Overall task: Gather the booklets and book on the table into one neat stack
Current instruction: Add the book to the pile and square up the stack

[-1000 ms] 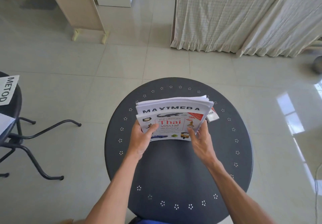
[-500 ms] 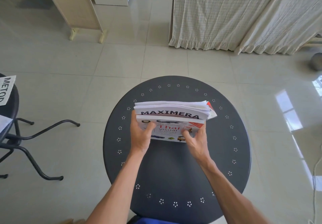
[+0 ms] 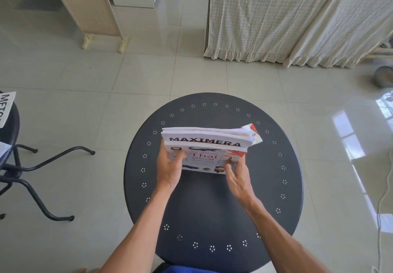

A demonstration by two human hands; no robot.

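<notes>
A Thai visual dictionary book (image 3: 204, 158) lies on top of a pile of white booklets (image 3: 204, 136), the uppermost booklet reading MAXIMERA. The pile is held tilted, its far edge raised, over the middle of the round dark table (image 3: 212, 204). My left hand (image 3: 170, 170) grips the pile's left near corner, thumb on the book cover. My right hand (image 3: 238, 177) grips the right near corner, thumb on the cover too. A red-and-white booklet corner (image 3: 253, 132) sticks out at the pile's far right.
A second dark stool-like table (image 3: 8, 124) with a white METOD booklet (image 3: 6, 107) stands at the far left, its curved legs on the tiled floor. Cloth-covered furniture (image 3: 276, 17) stands beyond the table. A white cable (image 3: 382, 209) runs along the floor at right.
Both hands have tipped the pile up and drawn it slightly back, so the booklets' page edges face upward more. The red-and-white booklet at the right now sits tighter against the pile.
</notes>
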